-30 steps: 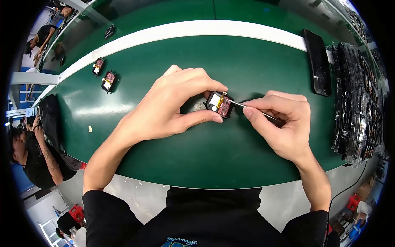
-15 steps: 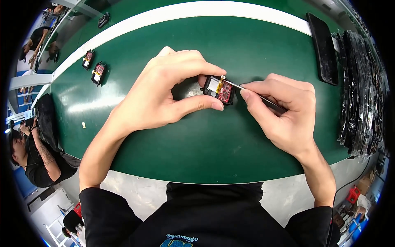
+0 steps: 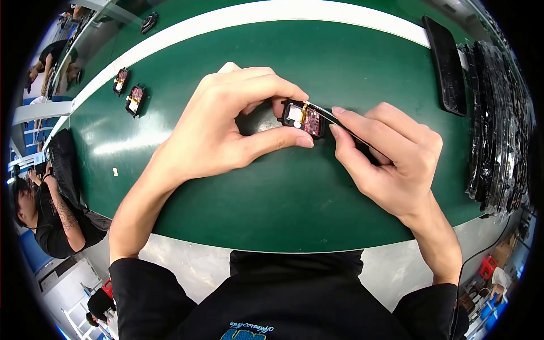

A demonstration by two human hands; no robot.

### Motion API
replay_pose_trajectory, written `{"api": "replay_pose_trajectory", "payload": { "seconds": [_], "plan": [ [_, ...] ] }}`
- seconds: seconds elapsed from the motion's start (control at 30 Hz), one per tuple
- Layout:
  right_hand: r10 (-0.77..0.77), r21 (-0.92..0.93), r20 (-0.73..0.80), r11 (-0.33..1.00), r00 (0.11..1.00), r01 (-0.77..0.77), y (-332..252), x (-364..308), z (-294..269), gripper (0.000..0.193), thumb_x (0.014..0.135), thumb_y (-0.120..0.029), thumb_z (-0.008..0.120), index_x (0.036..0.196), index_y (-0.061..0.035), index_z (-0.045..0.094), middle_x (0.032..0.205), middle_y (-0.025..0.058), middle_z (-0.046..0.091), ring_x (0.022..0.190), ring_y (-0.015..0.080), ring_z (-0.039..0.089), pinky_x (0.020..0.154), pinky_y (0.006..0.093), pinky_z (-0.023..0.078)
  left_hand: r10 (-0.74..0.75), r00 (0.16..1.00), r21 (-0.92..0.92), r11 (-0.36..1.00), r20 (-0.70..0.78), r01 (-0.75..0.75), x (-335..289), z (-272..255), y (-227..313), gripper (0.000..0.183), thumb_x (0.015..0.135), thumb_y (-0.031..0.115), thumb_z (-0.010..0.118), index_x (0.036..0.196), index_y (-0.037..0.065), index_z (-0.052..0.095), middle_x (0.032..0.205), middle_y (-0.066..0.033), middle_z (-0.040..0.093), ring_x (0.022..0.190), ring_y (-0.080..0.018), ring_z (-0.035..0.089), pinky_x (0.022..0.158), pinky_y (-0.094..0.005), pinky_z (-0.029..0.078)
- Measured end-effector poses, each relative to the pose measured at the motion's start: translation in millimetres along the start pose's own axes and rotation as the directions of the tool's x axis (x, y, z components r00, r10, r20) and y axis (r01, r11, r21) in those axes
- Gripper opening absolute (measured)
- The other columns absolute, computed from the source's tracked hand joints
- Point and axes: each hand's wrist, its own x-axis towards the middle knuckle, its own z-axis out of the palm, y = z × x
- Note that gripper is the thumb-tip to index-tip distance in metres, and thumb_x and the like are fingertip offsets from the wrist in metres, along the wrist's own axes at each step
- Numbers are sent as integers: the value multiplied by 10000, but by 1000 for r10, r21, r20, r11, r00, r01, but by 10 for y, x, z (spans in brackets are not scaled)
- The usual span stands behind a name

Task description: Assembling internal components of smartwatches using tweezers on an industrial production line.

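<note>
Between thumb and fingers, my left hand grips a small black device housing by its edges, just above the green table. Inside the housing show a red circuit board, a white block and a yellow flex strip. My right hand is closed around slim metal tweezers. Their tip reaches the top edge of the housing, by the upper end of the flex strip and my left index fingertip. Whether the tips pinch anything is too small to tell.
Two similar open housings, one nearer and one farther, lie at the left. A black tray and a stack of plastic-wrapped black parts stand at the right. A person sits at the left edge.
The tweezers have swung up and lie at a different slant, tip now on the flex strip's upper end. My right fingers have shifted their hold; the left hand has barely moved.
</note>
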Motion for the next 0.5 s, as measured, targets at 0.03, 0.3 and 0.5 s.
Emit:
{"api": "replay_pose_trajectory", "payload": {
  "seconds": [0.03,0.3,0.5],
  "plan": [
    [-10,-11,-6,1000,1000,10,-5,0,3,223,811,17,902,1025,-30,861,738,35,636,537,181,591,471,343,452,8,1000,2,1000,1,-8,5,1,1,515,745,255,1026,1193,83,840,842,-17,693,686,-167,453,722,-343,361],
    [116,213,58,969,992,-125,11,41,-30,174,873,54,870,1043,16,869,681,48,651,527,109,531,492,292,364,6,998,-80,997,62,-1,12,-84,-91,541,737,244,1027,1219,78,846,899,-18,743,686,-148,458,723,-329,360],
    [221,315,143,914,965,-256,-26,60,-91,136,902,44,863,1036,27,875,668,36,659,551,75,524,506,279,328,-7,994,-197,980,105,28,9,-118,-126,560,731,254,1031,1230,69,858,977,-13,796,708,-131,460,735,-308,354]
  ]
}}
